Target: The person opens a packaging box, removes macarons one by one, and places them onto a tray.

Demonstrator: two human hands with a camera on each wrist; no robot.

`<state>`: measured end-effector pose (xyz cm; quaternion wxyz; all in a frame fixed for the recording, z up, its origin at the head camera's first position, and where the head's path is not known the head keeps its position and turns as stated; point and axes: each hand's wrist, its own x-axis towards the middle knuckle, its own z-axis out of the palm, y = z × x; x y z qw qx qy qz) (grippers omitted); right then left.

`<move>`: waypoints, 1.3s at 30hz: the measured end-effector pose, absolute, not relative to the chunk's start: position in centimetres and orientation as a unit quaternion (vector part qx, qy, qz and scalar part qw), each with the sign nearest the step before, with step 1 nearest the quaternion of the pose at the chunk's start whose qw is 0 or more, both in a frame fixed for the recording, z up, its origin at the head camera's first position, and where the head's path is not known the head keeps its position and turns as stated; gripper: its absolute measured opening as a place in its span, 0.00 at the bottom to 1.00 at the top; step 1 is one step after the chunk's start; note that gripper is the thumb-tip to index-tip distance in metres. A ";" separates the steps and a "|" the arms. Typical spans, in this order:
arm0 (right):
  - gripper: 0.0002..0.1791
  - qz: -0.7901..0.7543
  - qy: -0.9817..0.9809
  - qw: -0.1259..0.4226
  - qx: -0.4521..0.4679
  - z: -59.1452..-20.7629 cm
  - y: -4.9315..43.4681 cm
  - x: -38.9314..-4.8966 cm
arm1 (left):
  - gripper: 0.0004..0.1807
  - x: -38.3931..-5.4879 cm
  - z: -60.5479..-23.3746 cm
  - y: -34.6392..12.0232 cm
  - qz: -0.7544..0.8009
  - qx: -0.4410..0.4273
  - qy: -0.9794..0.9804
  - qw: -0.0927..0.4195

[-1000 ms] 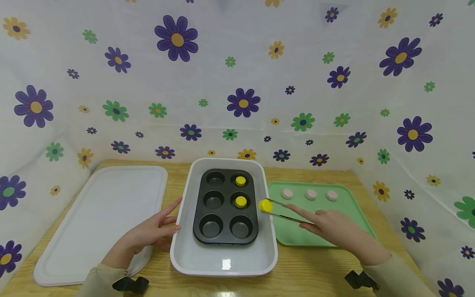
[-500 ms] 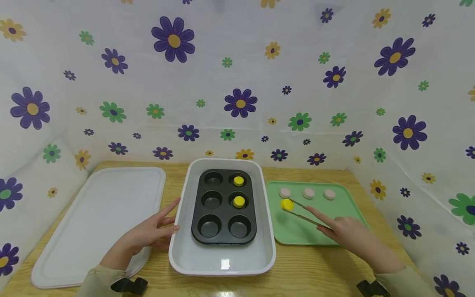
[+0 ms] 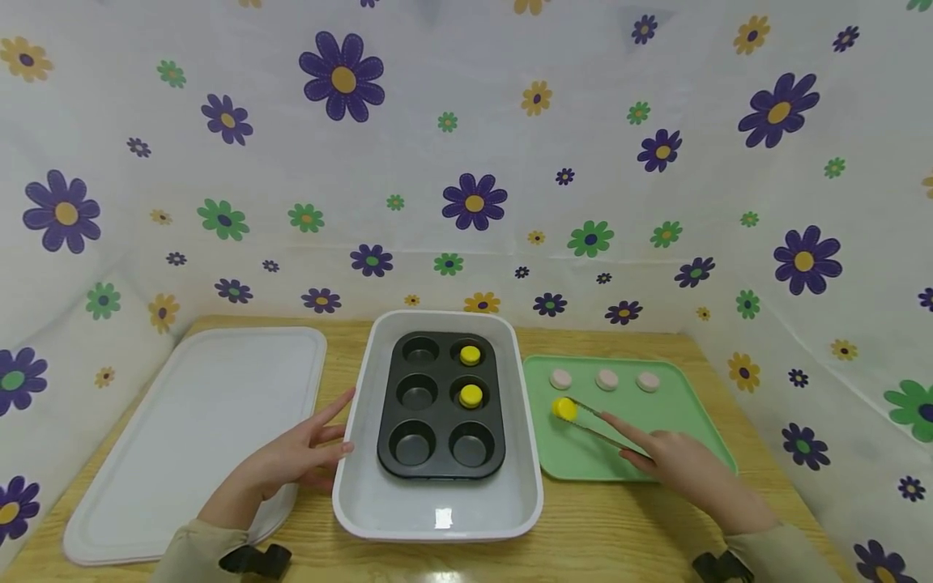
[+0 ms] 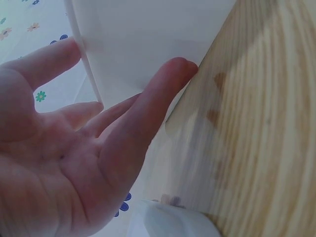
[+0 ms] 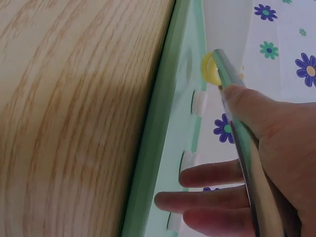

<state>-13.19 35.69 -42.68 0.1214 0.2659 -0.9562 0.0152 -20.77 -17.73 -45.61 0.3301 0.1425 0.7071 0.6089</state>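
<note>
Head view: thumb and fingers of the right hand (image 3: 681, 457) pinch tongs (image 5: 254, 170), whose tips clasp a yellow disc (image 3: 564, 409) over the green tray (image 3: 583, 463), near three pale discs (image 3: 607, 380). With fingers spread and grasping nothing, the left hand (image 3: 291, 455) touches the white tub (image 3: 389, 514), where a muffin pan (image 3: 442, 405) holds two yellow discs (image 3: 470, 396). Leftmost lies a white tray (image 3: 211, 421).

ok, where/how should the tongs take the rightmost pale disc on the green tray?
Once free of the yellow piece, I'd have the tongs pinch the pale disc across its round edge, from the person's side: it lies flat and low on the green tray, nothing touching it.
</note>
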 end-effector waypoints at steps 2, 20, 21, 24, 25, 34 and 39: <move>0.35 0.020 -0.958 0.115 0.263 -42.8 35.7 -13.3 | 0.47 -20.8 -45.6 -17.8 0.609 0.140 0.707 0.331; 0.30 0.032 -0.973 0.043 0.225 -42.5 35.5 -13.9 | 0.47 -20.8 -45.6 -17.9 0.602 0.141 0.714 0.329; 0.30 0.034 -0.974 0.036 0.223 -42.5 35.4 -13.9 | 0.47 -20.7 -45.6 -17.9 0.602 0.142 0.713 0.329; 0.30 0.034 -0.974 0.027 0.221 -42.5 35.4 -14.0 | 0.47 -20.8 -45.5 -17.8 0.604 0.144 0.712 0.329; 0.30 0.033 -0.974 0.030 0.222 -42.5 35.5 -14.0 | 0.47 -20.8 -45.5 -17.8 0.604 0.143 0.711 0.329; 0.39 0.015 -0.952 0.150 0.267 -42.1 35.4 -14.5 | 0.47 -20.8 -45.6 -17.8 0.605 0.145 0.712 0.327; 0.37 0.018 -0.951 0.150 0.271 -40.6 33.6 -15.4 | 0.47 -20.8 -45.7 -17.9 0.606 0.148 0.709 0.328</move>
